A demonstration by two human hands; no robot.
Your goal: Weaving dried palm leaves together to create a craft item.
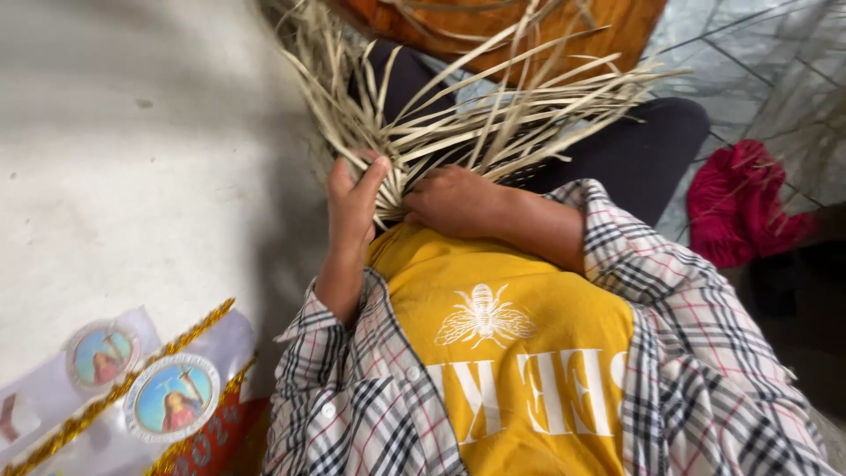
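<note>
Beside grey floor, left hand and right hand each grip straw strips.

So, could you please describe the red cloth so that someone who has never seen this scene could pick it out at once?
Start at the person's dark trouser leg on the right of the picture, beyond the checked sleeve. Just right of it, on the pale tiled floor, lies the red cloth, crumpled in a heap. It is the only bright red, soft thing there; the dry straw strips in the hands are pale and stiff.
</note>
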